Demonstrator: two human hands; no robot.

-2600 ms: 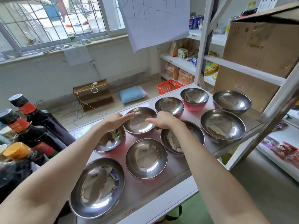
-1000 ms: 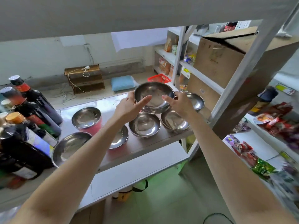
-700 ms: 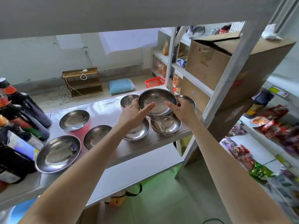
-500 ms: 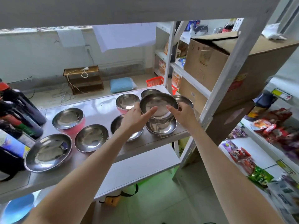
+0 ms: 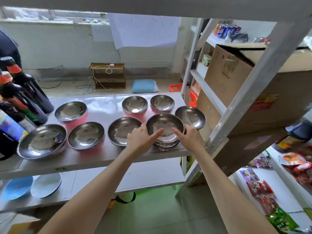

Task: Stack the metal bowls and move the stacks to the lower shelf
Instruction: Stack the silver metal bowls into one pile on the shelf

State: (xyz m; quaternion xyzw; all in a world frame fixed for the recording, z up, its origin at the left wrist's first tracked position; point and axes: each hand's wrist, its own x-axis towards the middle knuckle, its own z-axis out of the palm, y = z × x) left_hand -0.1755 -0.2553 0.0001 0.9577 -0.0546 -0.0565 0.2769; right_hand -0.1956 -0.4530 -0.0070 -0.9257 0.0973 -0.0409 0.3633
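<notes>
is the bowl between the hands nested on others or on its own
Nested. The bowl sits upright on a stack whose rims show under its front edge; left hand and right hand pinch its rim.

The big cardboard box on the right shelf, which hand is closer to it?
Right. The right hand grips the bowl stack on its side toward the cardboard box; the left hand grips the opposite side.

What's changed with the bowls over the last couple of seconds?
The left hand and right hand lifted one bowl from mid-shelf, carried it rightward and lowered it into the front-right bowl, still holding its rim. The other bowls and bottles stayed put.
</notes>
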